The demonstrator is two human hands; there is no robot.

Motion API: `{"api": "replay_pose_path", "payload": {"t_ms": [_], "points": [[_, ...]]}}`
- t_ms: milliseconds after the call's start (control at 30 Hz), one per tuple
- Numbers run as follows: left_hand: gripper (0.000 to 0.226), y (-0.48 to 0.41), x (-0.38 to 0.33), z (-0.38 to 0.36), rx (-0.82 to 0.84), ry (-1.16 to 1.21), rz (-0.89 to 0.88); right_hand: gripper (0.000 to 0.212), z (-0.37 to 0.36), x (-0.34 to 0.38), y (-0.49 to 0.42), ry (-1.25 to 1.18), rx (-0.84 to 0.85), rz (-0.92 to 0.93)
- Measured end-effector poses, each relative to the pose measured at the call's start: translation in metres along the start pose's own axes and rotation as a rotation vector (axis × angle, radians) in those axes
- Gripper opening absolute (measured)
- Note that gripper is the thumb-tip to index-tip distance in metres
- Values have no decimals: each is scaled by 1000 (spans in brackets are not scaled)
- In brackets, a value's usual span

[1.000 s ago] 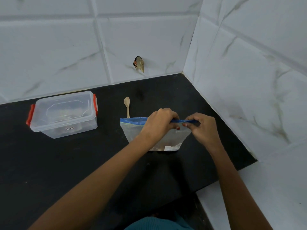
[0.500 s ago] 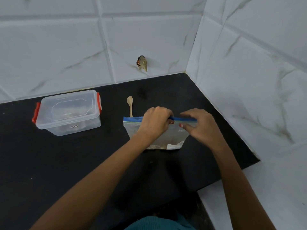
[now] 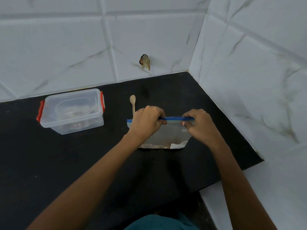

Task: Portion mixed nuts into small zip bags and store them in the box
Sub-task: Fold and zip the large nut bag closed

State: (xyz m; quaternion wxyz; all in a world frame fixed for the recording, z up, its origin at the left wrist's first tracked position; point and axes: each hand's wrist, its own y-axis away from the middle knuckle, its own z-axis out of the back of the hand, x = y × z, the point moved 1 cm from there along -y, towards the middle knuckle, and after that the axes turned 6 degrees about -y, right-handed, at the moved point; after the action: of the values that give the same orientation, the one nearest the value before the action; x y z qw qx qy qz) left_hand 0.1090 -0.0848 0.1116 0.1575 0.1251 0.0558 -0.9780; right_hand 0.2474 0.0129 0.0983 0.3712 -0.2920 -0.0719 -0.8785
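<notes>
I pinch the bag's (image 3: 167, 131) blue zip with my left hand (image 3: 147, 121) and right hand (image 3: 198, 125), steadying it upright for sealing.

A matte black countertop (image 3: 49, 163) fills a corner where 2 walls meet. The back wall (image 3: 66, 47) and the right wall (image 3: 257, 80) are both clad in large white tiles with thin grey marble veins. Low on the back wall sits a small ragged brownish spot (image 3: 145, 62), just above the counter. A white surface (image 3: 274, 188) lies beyond the counter's near right edge. The light is soft and even.
</notes>
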Motion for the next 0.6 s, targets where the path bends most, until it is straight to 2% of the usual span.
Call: {"api": "replay_pose_path", "payload": {"t_ms": [67,167,333,500,600], "points": [[17,-2,0,-1,4,45,38,38,2,2,0,65,47,-16],[15,-5,-2,-1,11,74,38,51,1,7,-1,277,30,64],[23,-6,-2,0,35,46,-3,22,-15,18,-5,249,-63,161],[48,0,5,2,82,-15,-67,20,-18,20,-7,189,-84,134],[41,5,18,5,36,-65,-40,21,-15,17,-7,161,-78,102]]}}
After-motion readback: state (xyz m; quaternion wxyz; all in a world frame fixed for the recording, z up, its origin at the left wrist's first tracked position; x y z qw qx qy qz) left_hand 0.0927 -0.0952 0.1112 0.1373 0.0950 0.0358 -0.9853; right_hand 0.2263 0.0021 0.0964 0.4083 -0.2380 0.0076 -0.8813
